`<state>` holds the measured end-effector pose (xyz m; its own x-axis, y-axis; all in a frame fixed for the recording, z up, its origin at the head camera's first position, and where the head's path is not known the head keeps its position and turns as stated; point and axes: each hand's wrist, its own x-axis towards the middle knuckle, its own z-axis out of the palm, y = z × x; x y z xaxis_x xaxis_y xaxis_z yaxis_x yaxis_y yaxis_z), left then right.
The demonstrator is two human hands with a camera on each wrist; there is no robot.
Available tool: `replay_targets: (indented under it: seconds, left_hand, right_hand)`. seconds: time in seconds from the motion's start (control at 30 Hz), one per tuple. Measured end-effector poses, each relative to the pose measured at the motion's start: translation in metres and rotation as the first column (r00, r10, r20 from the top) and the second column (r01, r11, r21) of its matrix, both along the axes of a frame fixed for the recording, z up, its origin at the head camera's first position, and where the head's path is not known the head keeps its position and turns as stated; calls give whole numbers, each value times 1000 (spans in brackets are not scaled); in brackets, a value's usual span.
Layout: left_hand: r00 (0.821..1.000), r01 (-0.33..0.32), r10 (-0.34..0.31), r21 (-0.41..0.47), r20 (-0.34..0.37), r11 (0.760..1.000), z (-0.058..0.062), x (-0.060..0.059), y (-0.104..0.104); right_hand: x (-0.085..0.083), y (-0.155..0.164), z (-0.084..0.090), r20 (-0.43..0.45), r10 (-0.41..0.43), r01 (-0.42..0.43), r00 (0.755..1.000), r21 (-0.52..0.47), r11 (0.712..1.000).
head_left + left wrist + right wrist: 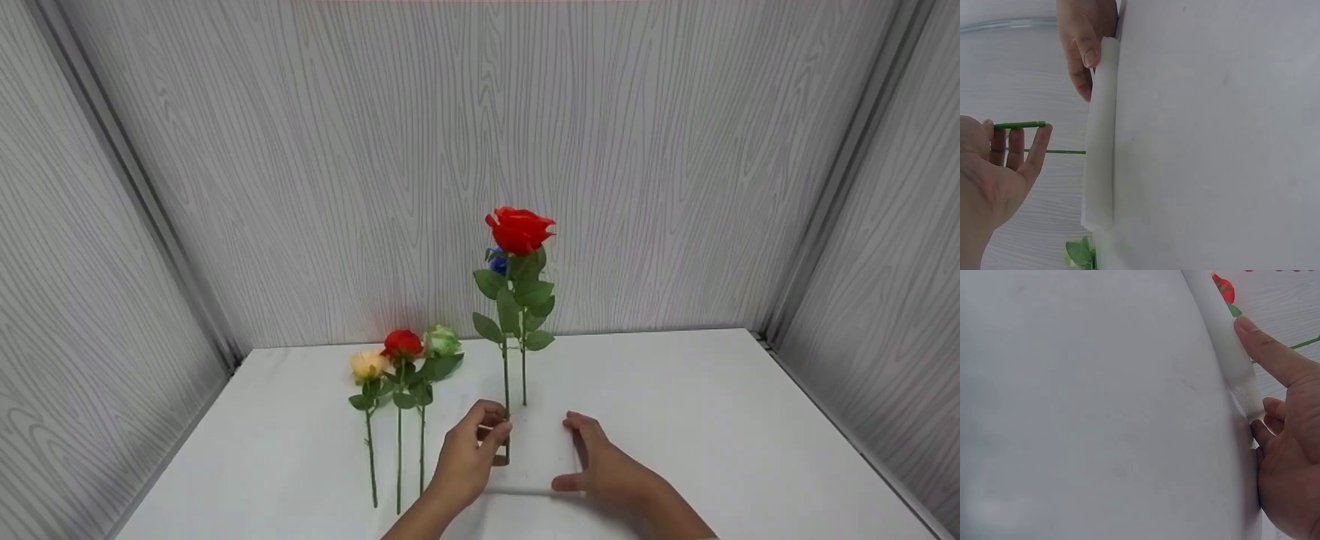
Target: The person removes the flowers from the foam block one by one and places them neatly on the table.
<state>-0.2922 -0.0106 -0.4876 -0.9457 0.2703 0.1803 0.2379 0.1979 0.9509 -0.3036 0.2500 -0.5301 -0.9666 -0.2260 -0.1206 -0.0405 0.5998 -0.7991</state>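
The head camera looks forward and down from high up, over the white table (712,420) to the back wall (480,150). Both wrist cameras look from close up. The left one's picture lies sideways. They share the right hand (1086,34) and white roll (1100,140).

Bare left hand (469,450), bare right hand (611,465). Slim fingers (1036,154), rounded tips. Left palm (988,180) shows crease lines. Right thumb nail (1247,324) short, rounded; knuckle wrinkles on the thumb. Left forearm (424,517) and right forearm (675,510) bare where visible, slim, smooth outline. Pale sliver at right forearm's lower edge, maybe a cuff, too small to tell.
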Motion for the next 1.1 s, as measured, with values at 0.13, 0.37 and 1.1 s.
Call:
replay_targets:
  seconds: [0.13, 0.37, 1.1]
  left_hand:
    - [1000, 5, -5, 14, 0, 1000, -2, 2, -11]
    - [999, -20, 19, 31, 32, 999, -5, 3, -29]
    - [993, -110, 115, -103, 37, 989, -10, 2, -69]
  right_hand:
    - [0, 1, -1, 4, -2, 2, 1000, -2, 1000]
    - [-3, 2, -2, 17, 0, 0, 1000, 10, 1000]
    - [0, 0, 2, 45, -36, 34, 998, 36, 999]
